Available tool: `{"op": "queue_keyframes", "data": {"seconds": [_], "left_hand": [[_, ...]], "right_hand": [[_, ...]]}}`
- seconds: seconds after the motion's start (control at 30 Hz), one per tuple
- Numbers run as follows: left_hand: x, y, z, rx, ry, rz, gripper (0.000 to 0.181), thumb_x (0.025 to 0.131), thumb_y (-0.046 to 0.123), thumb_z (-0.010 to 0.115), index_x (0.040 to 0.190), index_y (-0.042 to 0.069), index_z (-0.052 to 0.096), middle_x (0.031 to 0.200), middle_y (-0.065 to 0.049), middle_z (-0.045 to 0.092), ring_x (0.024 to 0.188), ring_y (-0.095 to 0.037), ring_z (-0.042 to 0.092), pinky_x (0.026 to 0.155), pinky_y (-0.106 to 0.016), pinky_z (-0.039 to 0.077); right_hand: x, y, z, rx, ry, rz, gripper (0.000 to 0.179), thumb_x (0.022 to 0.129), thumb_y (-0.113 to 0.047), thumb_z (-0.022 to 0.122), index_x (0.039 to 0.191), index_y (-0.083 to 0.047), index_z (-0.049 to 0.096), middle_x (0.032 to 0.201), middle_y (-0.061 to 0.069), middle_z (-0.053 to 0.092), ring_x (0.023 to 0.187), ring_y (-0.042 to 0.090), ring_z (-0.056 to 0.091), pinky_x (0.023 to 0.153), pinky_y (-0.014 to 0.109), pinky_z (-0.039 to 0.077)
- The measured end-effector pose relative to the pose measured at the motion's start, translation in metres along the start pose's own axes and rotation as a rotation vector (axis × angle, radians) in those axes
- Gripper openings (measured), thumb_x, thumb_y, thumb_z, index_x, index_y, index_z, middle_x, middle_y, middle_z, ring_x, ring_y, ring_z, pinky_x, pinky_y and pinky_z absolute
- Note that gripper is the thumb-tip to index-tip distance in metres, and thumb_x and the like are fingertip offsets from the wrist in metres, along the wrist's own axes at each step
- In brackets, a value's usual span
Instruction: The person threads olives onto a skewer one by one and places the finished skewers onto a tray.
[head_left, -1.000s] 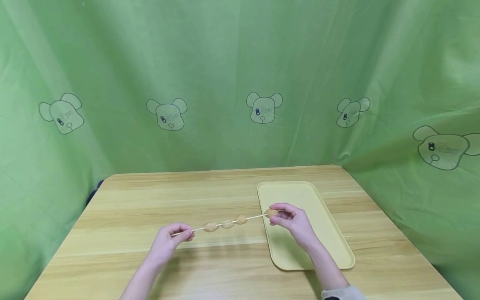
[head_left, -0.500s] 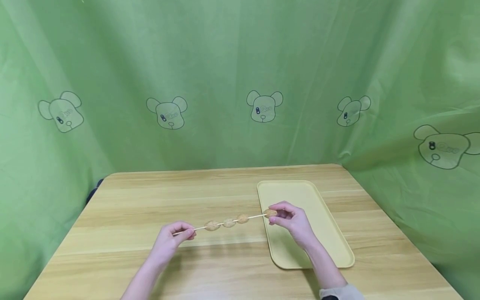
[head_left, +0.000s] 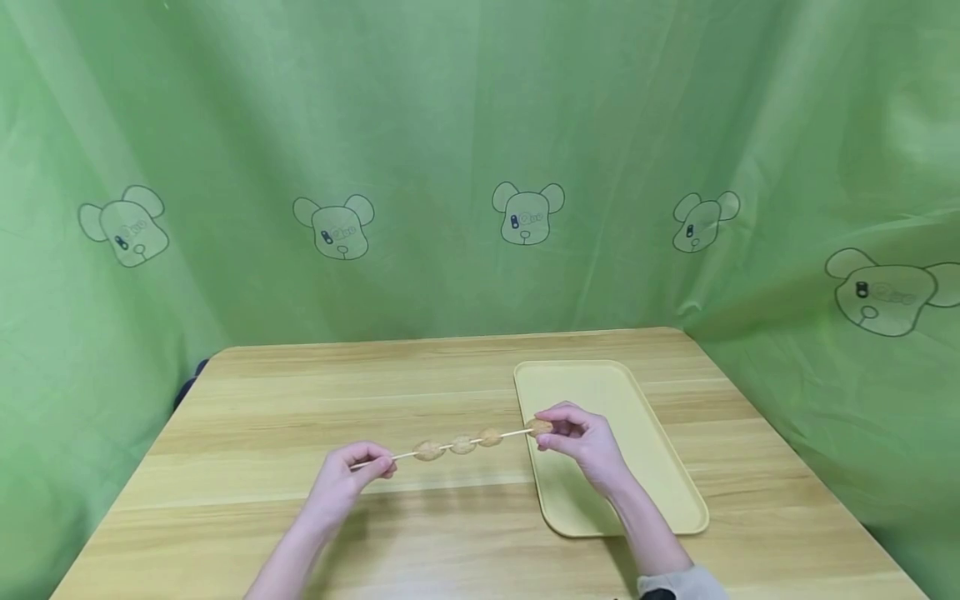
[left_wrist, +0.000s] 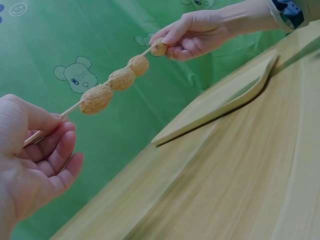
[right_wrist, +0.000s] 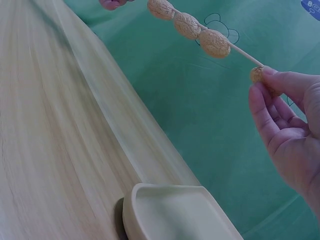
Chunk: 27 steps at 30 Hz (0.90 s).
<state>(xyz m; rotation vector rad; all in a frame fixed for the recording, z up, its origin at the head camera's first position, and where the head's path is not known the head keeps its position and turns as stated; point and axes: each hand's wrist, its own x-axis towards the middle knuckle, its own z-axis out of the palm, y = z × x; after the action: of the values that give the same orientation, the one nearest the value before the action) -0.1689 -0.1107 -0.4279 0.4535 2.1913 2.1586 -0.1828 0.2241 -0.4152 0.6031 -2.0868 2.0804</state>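
Observation:
A thin wooden skewer [head_left: 408, 455] is held up over the table, sloping gently upward to the right. Its left end is pinched between thumb and fingers of my left hand [head_left: 347, 483]. Three wrinkled tan food balls, the largest ball [left_wrist: 96, 99] nearest the left hand, sit threaded along its middle. My right hand [head_left: 588, 442] pinches another wrinkled tan ball [right_wrist: 257, 75] at the skewer's right end, partly covered by thumb and fingers. A stretch of bare stick separates that ball from the other three.
A pale yellow rectangular tray [head_left: 660, 467] lies on the right side of the wooden table [head_left: 262, 417], below the right hand and forearm. Green curtains [head_left: 420, 125] printed with bear heads hang behind and at both sides.
The left hand has shifted slightly right with the skewer and its three balls. The bare stretch of stick before the right hand's ball has become shorter. The right hand has moved slightly left.

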Motion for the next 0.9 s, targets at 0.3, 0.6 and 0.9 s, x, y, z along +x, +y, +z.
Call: {"op": "queue_keyframes", "data": {"seconds": [0.3,0.6,0.9], "left_hand": [[0.0005,-0.001,0.0033,-0.006,0.0,0.007,0.02,0.085,-0.001,0.061,0.089,-0.019,0.057,0.074,-0.001,0.062,0.073,-0.01,0.058,0.074,-0.025,0.05],[0.001,-0.0019,0.0054,-0.024,0.001,0.016,0.019,0.085,-0.001,0.06,0.089,-0.019,0.057,0.074,0.001,0.062,0.073,-0.01,0.058,0.074,-0.025,0.05],[0.0015,-0.0048,0.0059,-0.03,-0.009,0.013,0.021,0.085,-0.002,0.059,0.091,-0.022,0.056,0.074,0.002,0.062,0.073,-0.009,0.059,0.075,-0.025,0.05]], "right_hand": [[0.0001,-0.0005,0.0005,0.02,-0.019,-0.019,0.034,0.075,0.009,0.068,0.102,0.023,0.053,0.087,0.0,0.061,0.07,0.012,0.062,0.066,0.024,0.054],[0.0001,-0.0015,0.003,0.033,-0.018,-0.026,0.032,0.074,0.011,0.067,0.101,0.021,0.055,0.088,0.0,0.061,0.069,0.012,0.061,0.066,0.023,0.053],[-0.0003,-0.0021,0.0048,0.04,-0.014,-0.025,0.027,0.074,0.012,0.066,0.101,0.015,0.06,0.087,0.0,0.06,0.069,0.011,0.061,0.066,0.022,0.053]]}}
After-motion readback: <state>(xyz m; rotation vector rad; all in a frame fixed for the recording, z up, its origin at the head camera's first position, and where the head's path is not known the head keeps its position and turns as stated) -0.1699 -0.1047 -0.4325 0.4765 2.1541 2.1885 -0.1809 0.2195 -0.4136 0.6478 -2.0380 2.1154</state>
